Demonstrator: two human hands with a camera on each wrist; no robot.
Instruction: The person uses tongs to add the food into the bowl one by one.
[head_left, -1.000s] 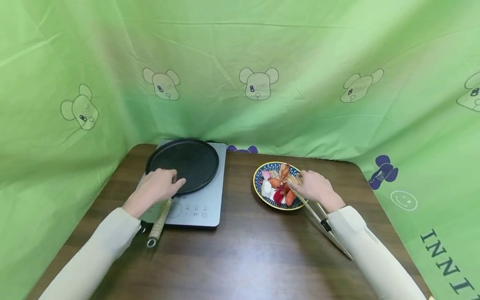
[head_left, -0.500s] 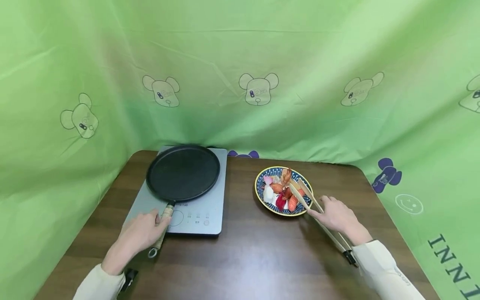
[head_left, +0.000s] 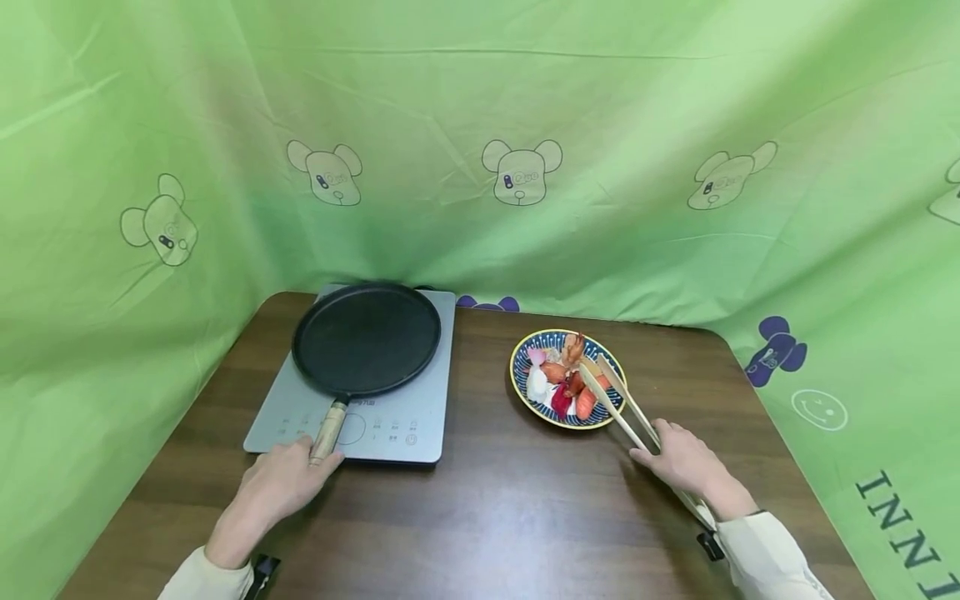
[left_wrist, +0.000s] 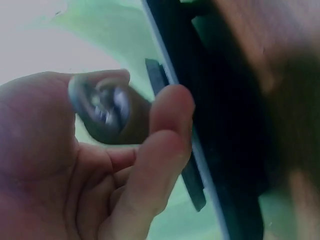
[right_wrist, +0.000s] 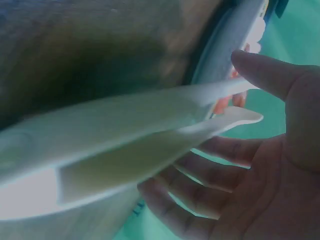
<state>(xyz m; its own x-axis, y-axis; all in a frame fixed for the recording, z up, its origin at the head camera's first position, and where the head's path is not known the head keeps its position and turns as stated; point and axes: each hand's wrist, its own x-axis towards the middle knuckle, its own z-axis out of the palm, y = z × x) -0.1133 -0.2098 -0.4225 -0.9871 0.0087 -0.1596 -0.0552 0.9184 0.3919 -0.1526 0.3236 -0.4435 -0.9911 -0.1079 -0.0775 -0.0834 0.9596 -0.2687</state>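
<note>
A round black flat frying pan (head_left: 366, 337) sits on the cooktop, its wooden handle (head_left: 330, 431) pointing toward me. My left hand (head_left: 281, 483) has its fingers curled around the handle's near end, which has a metal ring (left_wrist: 102, 102). A pair of pale tongs (head_left: 633, 412) leans with its spread tips in the blue patterned plate (head_left: 536, 406). My right hand (head_left: 686, 458) is over the middle of the tongs. The right wrist view shows its thumb (right_wrist: 265, 75) spread away and its fingers (right_wrist: 200, 170) fairly straight beneath the tongs.
A silver induction cooktop (head_left: 431, 417) carries the pan. On the plate are several pieces of food, including a red-orange shrimp-like piece (head_left: 573, 348) and a white piece (head_left: 536, 385). The brown wooden table (head_left: 487, 517) is enclosed by a green printed curtain (head_left: 600, 250).
My left hand has come down from the pan's edge to its handle. My right hand has drawn back from the plate along the tongs. Pan, tongs and plate stay put.
</note>
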